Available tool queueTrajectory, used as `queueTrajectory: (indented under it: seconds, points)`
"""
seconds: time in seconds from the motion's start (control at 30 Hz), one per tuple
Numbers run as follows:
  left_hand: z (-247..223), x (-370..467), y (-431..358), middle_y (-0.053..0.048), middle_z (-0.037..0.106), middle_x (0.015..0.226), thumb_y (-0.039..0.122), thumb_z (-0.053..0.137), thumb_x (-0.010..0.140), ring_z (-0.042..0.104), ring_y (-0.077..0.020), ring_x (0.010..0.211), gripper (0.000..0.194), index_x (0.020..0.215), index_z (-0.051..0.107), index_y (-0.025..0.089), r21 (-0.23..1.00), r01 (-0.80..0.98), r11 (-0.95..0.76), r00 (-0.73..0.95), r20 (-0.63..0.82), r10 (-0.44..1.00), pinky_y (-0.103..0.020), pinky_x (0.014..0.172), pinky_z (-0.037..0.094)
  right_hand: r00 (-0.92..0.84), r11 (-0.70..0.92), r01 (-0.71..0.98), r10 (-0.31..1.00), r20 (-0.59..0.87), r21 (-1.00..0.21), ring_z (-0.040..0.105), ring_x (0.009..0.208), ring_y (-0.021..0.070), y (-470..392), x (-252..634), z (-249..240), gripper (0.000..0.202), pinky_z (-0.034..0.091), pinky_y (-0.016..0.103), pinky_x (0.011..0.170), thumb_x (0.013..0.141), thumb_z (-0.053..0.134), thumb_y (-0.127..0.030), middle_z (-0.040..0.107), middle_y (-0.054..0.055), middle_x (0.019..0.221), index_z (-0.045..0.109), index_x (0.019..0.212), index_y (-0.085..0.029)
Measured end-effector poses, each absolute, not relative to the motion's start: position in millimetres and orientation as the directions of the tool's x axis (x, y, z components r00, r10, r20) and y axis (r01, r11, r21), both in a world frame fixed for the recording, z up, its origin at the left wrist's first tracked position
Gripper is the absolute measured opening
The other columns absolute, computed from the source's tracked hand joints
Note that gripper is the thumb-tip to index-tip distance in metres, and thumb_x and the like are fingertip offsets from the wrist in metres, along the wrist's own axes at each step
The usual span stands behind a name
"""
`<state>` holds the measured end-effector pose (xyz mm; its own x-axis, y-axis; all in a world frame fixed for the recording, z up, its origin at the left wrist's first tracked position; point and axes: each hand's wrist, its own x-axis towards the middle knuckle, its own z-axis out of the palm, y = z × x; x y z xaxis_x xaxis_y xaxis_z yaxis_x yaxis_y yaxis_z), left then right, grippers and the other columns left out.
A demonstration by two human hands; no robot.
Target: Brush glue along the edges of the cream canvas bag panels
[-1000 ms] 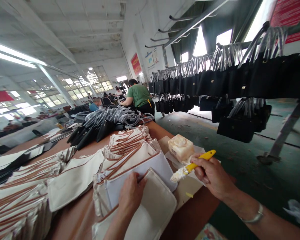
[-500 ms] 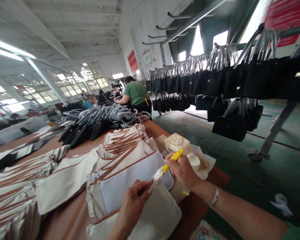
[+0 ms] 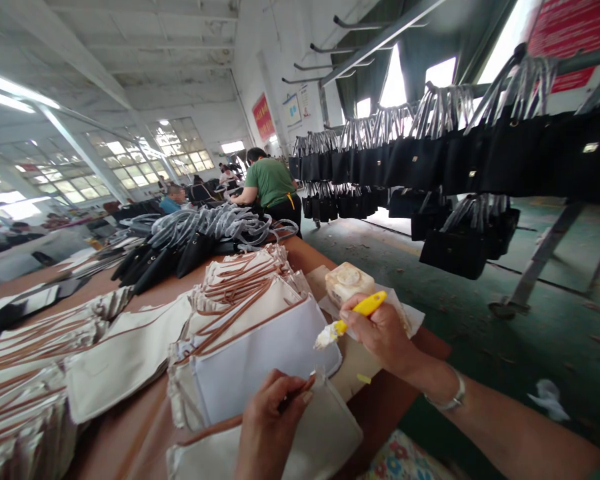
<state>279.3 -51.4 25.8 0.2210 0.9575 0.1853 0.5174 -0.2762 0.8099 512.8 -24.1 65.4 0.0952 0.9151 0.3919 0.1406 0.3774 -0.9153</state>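
Note:
My right hand [image 3: 385,337] grips a yellow-handled brush [image 3: 371,304], whose bristles are caked with white paste and point down to the left. My left hand [image 3: 273,420] pinches the end of a narrow brown strip [image 3: 309,383] between thumb and fingers. A gap separates the brush from this strip. Beneath my left hand lies a cream bag panel [image 3: 325,430] with brown edging. Just behind it, a pale panel [image 3: 265,360] leans on a stack of cream panels [image 3: 245,283] with brown strips. Beyond my right hand sits a paste-smeared whitish container [image 3: 349,283].
More stacks of cream panels [image 3: 20,393] cover the left of the brown table [image 3: 145,427]. Black bags with wrapped handles [image 3: 200,250] lie farther back. Black bags [image 3: 505,157] hang on a rack at right. A person in a green shirt [image 3: 273,180] bends over the table's far end.
My right hand has drawn the brush up and to the right, off the brown strip. My left hand still pinches the strip, slightly lower in view.

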Motion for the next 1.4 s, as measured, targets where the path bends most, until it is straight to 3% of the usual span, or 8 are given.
queueTrajectory:
  seconds: [0.2,0.33,0.57,0.73,0.93,1.1,1.2,1.4]
  points:
    - [17.2,287.7,-65.5,-0.001,0.062,0.075,0.041,0.060,0.088,0.062,-0.0126,0.066,0.021,0.083,0.070,0.023,0.655,0.608,-0.448,0.243,0.384,0.891,-0.019,0.058,0.046,-0.196,0.522,0.207,0.851,0.488,-0.827,0.050,0.058,0.0125,-34.7,504.6,80.8,0.012,0.038,0.023,0.055,0.089,0.054,-0.020,0.055,-0.003,0.064,0.060,0.079,-0.017]
    - [12.9,288.4,-68.1,0.000,0.063,0.074,0.040,0.058,0.091,0.064,-0.0126,0.068,0.020,0.087,0.071,0.026,0.588,0.629,-0.509,0.290,0.430,0.855,-0.019,0.061,0.049,-0.403,0.562,0.289,0.806,0.434,-0.775,0.051,0.056,0.0120,-37.1,506.6,90.8,0.007,0.038,0.022,0.055,0.085,0.057,-0.016,0.057,-0.003,0.063,0.061,0.080,-0.017]
    - [13.2,287.4,-69.1,0.000,0.063,0.076,0.032,0.058,0.092,0.064,-0.0126,0.071,0.013,0.089,0.069,0.025,0.470,0.684,-0.558,0.363,0.445,0.819,-0.019,0.063,0.049,-0.411,0.571,0.365,0.808,0.423,-0.736,0.052,0.057,0.0120,-34.6,511.5,118.6,0.008,0.038,0.021,0.056,0.083,0.057,-0.013,0.058,-0.003,0.063,0.061,0.078,-0.017]
    - [14.0,285.7,-72.5,0.000,0.064,0.076,0.029,0.057,0.093,0.064,-0.0127,0.072,0.013,0.092,0.070,0.027,0.378,0.710,-0.594,0.419,0.452,0.788,-0.020,0.065,0.049,-0.608,0.593,0.367,0.736,0.298,-0.716,0.053,0.057,0.0127,-26.4,501.9,121.2,0.012,0.040,0.022,0.058,0.079,0.055,-0.009,0.059,-0.002,0.063,0.059,0.070,-0.016]
    - [5.4,287.6,-77.3,-0.001,0.064,0.075,0.025,0.052,0.095,0.060,-0.0140,0.069,0.017,0.095,0.069,0.024,0.275,0.720,-0.637,0.437,0.534,0.724,-0.023,0.065,0.047,-0.473,0.534,0.337,0.808,0.352,-0.775,0.052,0.058,0.0140,-12.4,498.6,117.6,0.014,0.041,0.024,0.058,0.078,0.054,-0.013,0.058,-0.002,0.061,0.061,0.067,-0.018]
    - [1.1,283.9,-81.9,-0.001,0.064,0.073,0.025,0.050,0.097,0.058,-0.0142,0.067,0.019,0.093,0.068,0.025,0.188,0.736,-0.650,0.443,0.592,0.673,-0.025,0.066,0.045,-0.591,0.404,0.216,0.779,0.210,-0.889,0.047,0.052,0.0128,-3.0,496.5,105.0,0.012,0.039,0.022,0.051,0.074,0.056,-0.014,0.054,-0.004,0.056,0.061,0.064,-0.018]
    - [-3.5,276.3,-83.9,-0.001,0.062,0.071,0.033,0.048,0.097,0.059,-0.0156,0.066,0.023,0.084,0.065,0.024,0.144,0.814,-0.563,0.389,0.585,0.712,-0.027,0.064,0.043,-0.569,0.335,0.192,0.804,0.174,-0.922,0.047,0.054,0.0132,-11.9,505.2,115.3,0.008,0.038,0.023,0.050,0.076,0.059,-0.017,0.055,-0.003,0.059,0.062,0.070,-0.018]
    - [-24.5,245.1,-85.1,-0.001,0.056,0.056,0.047,0.030,0.100,0.058,-0.0153,0.052,0.049,0.066,0.055,0.023,-0.117,0.900,-0.421,0.398,0.618,0.678,-0.027,0.055,0.044,-0.237,0.220,0.043,0.950,0.204,-0.974,0.041,0.046,0.0145,-33.3,525.7,98.2,0.020,0.031,0.028,0.041,0.088,0.061,-0.041,0.046,-0.001,0.054,0.066,0.080,-0.023]
